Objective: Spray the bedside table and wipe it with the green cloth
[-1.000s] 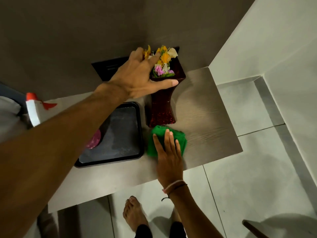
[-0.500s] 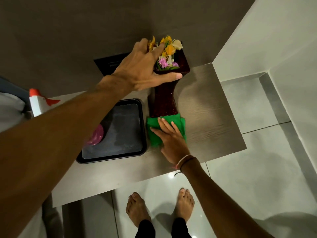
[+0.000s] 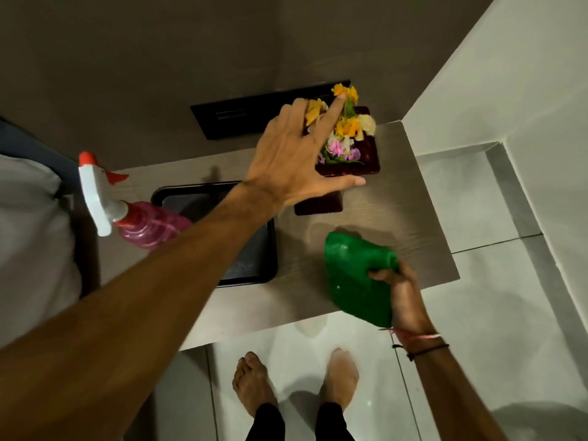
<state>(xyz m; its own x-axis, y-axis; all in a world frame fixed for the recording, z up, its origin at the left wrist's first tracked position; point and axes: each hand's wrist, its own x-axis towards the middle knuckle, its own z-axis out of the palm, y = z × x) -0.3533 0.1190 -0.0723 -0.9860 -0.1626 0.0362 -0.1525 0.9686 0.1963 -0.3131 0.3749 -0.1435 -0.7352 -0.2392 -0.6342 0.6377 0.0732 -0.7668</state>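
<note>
The left hand (image 3: pixel 296 160) is reaching far across the table (image 3: pixel 413 198) with fingers splayed wide, its palm and thumb lying against the top of the vase (image 3: pixel 356 160) — it looks to be steadying or shifting it, though whether it is really gripping cannot be told. The right hand (image 3: pixel 402 294) is pinching the cloth (image 3: pixel 356 275) by its right edge, thumb on top, and the cloth is hanging bunched over the table's near right edge, seemingly lifted clear of the wood instead of pressed flat on it. Going down in size: the table is showing bare grain on its right half, with no wet sheen or droplets that can be made out in this dim light, so whether it has been sprayed cannot be told. The tray (image 3: pixel 254 265) is sitting on the left half, partly hidden by the forearm. The vase is standing at the back right corner, flowers (image 3: pixel 346 128) spilling from its mouth. The bottle (image 3: pixel 140 221) is lying tilted at the tray's left edge, untouched by either hand. As a judgement, the wiping is under way but unfinished — the patch under the vase, the tray's footprint and the left strip are likely still waiting.
</note>
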